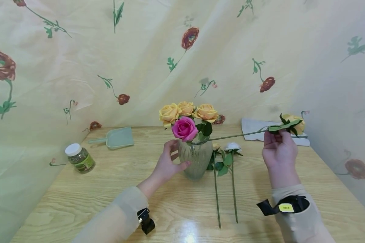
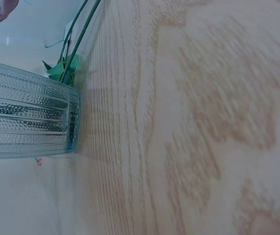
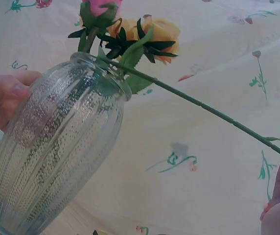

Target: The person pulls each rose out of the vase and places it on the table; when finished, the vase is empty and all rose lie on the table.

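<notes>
A ribbed clear glass vase (image 1: 197, 160) stands at the middle of the table. My left hand (image 1: 167, 162) holds its left side, thumb across the front and fingers toward the back. In the vase are a pink rose (image 1: 185, 129) and three yellow roses (image 1: 207, 113). Out to the right, my right hand (image 1: 280, 152) pinches another yellow rose (image 1: 297, 124) just below its bloom. That rose's long green stem (image 3: 198, 103) slants across to the vase, its far end right at the rim in the right wrist view.
Right of the vase, a white rose (image 1: 232, 146) and a yellow rose (image 1: 216, 146) lie with stems toward me. A white-lidded jar (image 1: 84, 162) and a pale green dustpan (image 1: 120, 138) are at left. White cloth or paper (image 1: 252, 127) lies at back right.
</notes>
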{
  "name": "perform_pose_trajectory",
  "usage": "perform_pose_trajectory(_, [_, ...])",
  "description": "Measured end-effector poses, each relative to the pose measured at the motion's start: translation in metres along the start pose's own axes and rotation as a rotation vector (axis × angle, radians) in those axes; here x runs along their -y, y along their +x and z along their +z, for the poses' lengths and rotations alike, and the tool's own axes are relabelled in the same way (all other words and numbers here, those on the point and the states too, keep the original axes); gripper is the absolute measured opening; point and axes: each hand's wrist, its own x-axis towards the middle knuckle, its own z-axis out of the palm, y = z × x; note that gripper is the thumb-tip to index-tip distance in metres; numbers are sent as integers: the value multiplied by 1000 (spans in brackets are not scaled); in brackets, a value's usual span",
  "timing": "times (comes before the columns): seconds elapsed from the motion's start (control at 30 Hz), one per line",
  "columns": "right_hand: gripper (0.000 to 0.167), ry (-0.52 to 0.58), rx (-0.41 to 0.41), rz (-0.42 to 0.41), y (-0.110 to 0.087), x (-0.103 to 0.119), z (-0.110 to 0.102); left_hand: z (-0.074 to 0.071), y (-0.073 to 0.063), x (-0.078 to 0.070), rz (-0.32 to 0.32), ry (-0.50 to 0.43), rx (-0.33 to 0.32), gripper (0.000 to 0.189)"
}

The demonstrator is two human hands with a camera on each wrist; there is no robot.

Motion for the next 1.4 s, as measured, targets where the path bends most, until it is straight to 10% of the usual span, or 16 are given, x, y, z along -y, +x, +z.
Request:
perform_pose_trajectory(0.57, [28,-72,-40,84,11,26,-25,0,-1,-1,-1,-15,-23,79])
perform_pose_trajectory(1.1, [3,-844,101,130,27,22,-42,-3,-8,-26,-28,-24,13,77])
perform_pose_trajectory(1.4, [39,-1342,228,278,40,10,-61,0,1,0,-11,-29,-3,81])
